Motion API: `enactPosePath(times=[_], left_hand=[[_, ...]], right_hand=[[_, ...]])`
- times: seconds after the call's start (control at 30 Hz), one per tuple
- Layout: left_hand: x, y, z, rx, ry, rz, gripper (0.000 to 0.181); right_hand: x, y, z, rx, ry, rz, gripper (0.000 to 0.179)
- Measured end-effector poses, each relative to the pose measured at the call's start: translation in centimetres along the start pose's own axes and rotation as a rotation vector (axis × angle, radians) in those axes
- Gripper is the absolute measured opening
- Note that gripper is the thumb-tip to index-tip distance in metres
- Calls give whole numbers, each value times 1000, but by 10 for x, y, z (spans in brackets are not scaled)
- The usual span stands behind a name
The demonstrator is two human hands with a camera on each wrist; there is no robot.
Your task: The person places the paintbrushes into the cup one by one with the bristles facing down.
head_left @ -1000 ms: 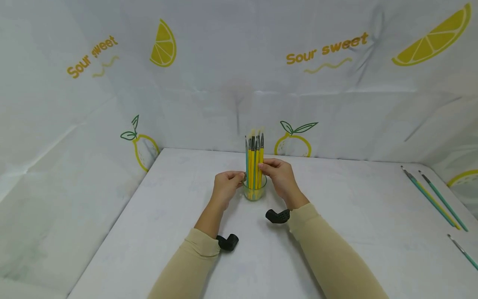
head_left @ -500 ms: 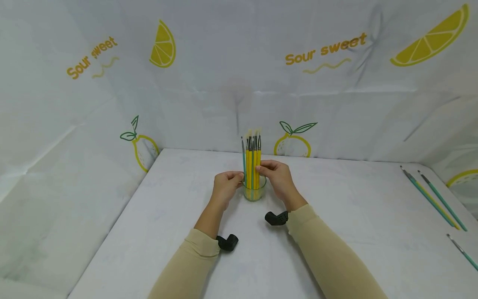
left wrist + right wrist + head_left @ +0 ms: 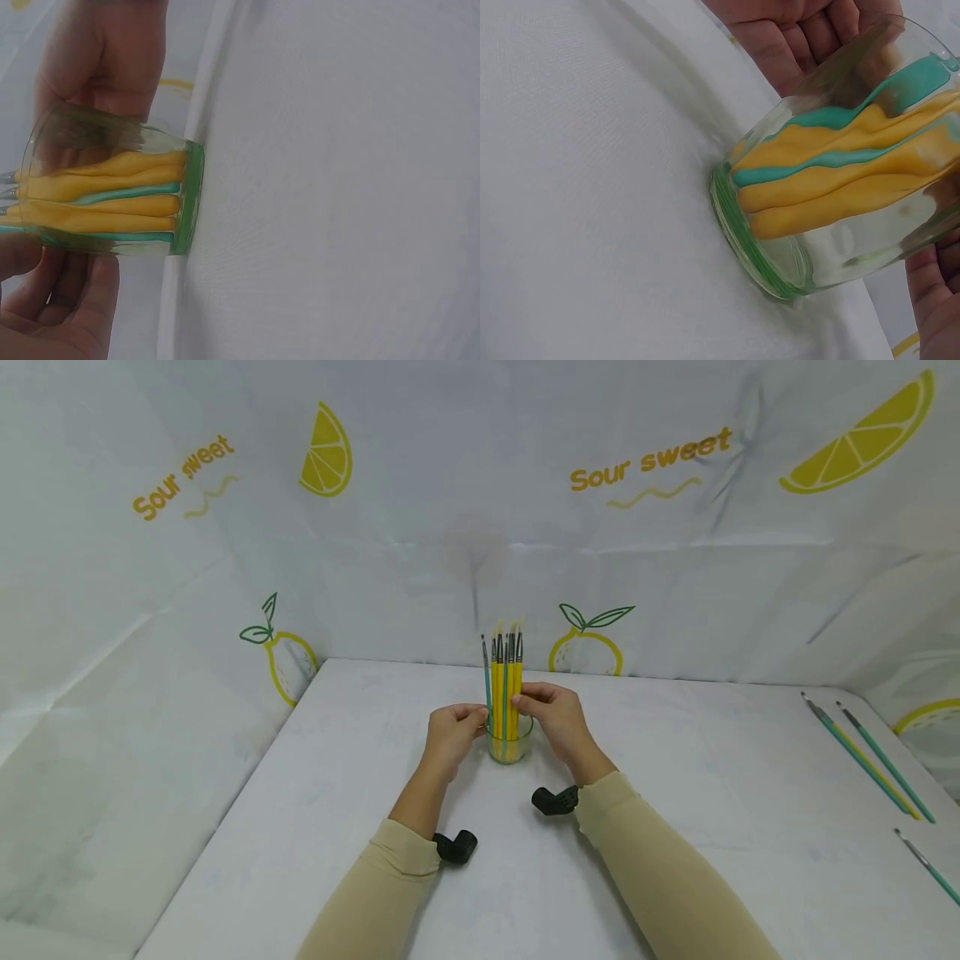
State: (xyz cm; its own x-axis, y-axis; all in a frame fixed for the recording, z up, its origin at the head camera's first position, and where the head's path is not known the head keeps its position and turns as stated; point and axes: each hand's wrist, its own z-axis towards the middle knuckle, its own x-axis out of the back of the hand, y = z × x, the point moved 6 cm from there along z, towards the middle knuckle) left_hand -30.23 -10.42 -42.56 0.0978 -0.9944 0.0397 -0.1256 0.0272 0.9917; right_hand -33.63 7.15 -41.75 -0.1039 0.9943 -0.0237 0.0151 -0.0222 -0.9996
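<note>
In the head view, a clear glass cup point(image 3: 508, 752) with a greenish base stands upright on the table. Inside it is a bundle of yellow and teal paintbrushes point(image 3: 506, 681), bristles up; one teal brush leans apart on the left. My left hand point(image 3: 452, 735) holds the cup at its left rim, thumb close to the teal brush. From the other side, my right hand point(image 3: 558, 714) pinches the yellow brushes above the rim. The left wrist view shows the handle ends point(image 3: 142, 202) resting on the cup's base, and the right wrist view shows teal handles point(image 3: 832, 116) among yellow ones.
Several loose teal and yellow paintbrushes point(image 3: 862, 760) lie at the table's right, with a single teal brush point(image 3: 926, 864) nearer the front. Behind the white table point(image 3: 675, 827) hangs a white sheet point(image 3: 420, 577) printed with lemons.
The brush tops have shifted slightly left, and the leftmost teal brush now leans farther from the bundle. My right hand has moved a little left with them; the left hand stays at the rim.
</note>
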Motion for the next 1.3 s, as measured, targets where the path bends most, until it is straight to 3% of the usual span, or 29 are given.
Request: enactPosePath(times=[0.4,0.67,0.83,1.07,1.17,1.3], left_hand=[[2,2,-1,12,-5,34,21],[4,-1,-1,25,1,42,20],[5,-4,0,21,6,31,18],[7,-8,1,24,15,13,19],[8,-11,1,36,15,-4,19],[8,-13,3,51,11,-29,20]], right_hand=[[6,-2,-4,-24,4,-78,39],[35,-3,-7,-55,21,-182,52],[69,-11,-13,-44,58,-203,53],[137,-28,-28,9,116,-252,54],[168,-39,-38,11,151,-285,46],[211,-55,-55,29,189,-245,25]])
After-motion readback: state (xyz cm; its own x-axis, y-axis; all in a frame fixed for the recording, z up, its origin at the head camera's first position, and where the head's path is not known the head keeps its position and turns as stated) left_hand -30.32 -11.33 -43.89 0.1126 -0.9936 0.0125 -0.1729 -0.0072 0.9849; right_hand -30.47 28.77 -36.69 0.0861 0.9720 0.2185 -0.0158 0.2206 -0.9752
